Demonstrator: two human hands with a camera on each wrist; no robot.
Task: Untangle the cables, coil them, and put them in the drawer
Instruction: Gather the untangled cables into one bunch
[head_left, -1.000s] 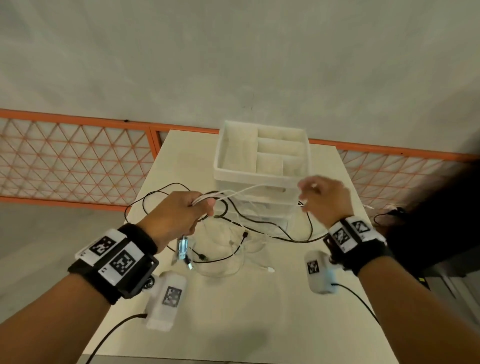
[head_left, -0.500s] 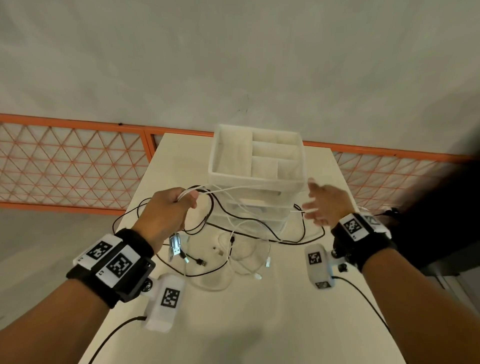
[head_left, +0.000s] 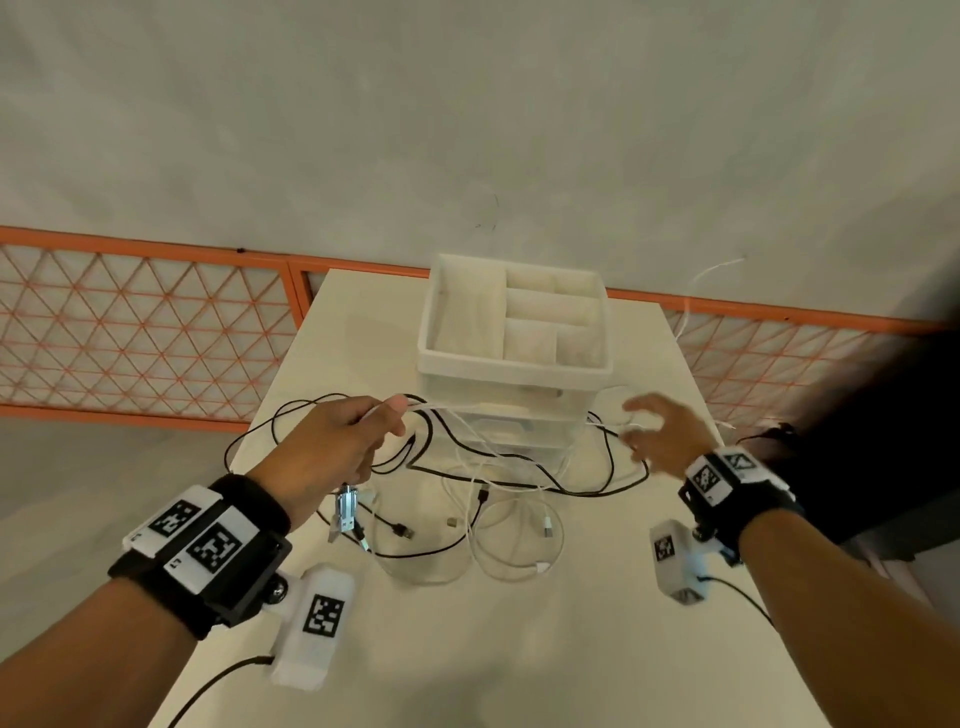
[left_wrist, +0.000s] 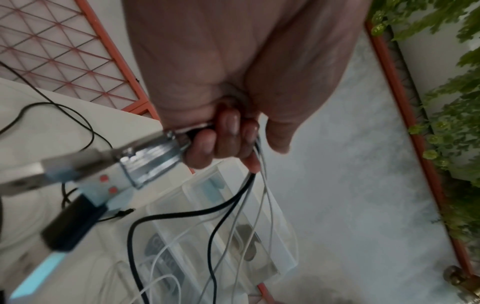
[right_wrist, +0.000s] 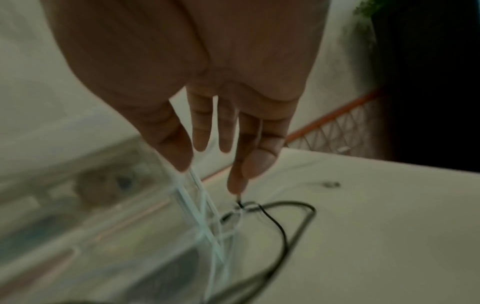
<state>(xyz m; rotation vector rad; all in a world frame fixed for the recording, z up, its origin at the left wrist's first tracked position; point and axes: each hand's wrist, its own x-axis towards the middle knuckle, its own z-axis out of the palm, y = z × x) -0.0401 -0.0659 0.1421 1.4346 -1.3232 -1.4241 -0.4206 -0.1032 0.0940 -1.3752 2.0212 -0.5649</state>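
Note:
A tangle of black cables (head_left: 519, 480) and white cables (head_left: 524, 545) lies on the white table (head_left: 467, 649) in front of the white drawer unit (head_left: 514, 364). My left hand (head_left: 384, 421) is raised over the table's left part and grips a bundle of white and black strands (left_wrist: 233, 205). A silver USB plug (head_left: 347, 512) (left_wrist: 153, 158) hangs below this left hand (left_wrist: 233, 144). My right hand (head_left: 636, 431) (right_wrist: 215, 164) hovers right of the unit with spread fingers and holds nothing. White strands (right_wrist: 205, 216) pass under its thumb, and the blur hides whether they touch.
The drawer unit carries an open tray (head_left: 519, 366) with compartments on top and clear drawers (head_left: 498, 431) below. An orange lattice fence (head_left: 130, 332) runs behind the table. The table's edges fall away left and right. Something dark (head_left: 883, 441) stands at the far right.
My right hand let go of the white cable, opened, and shifted right of the drawer unit. My left hand kept its grip on the bundle and drew it slightly left.

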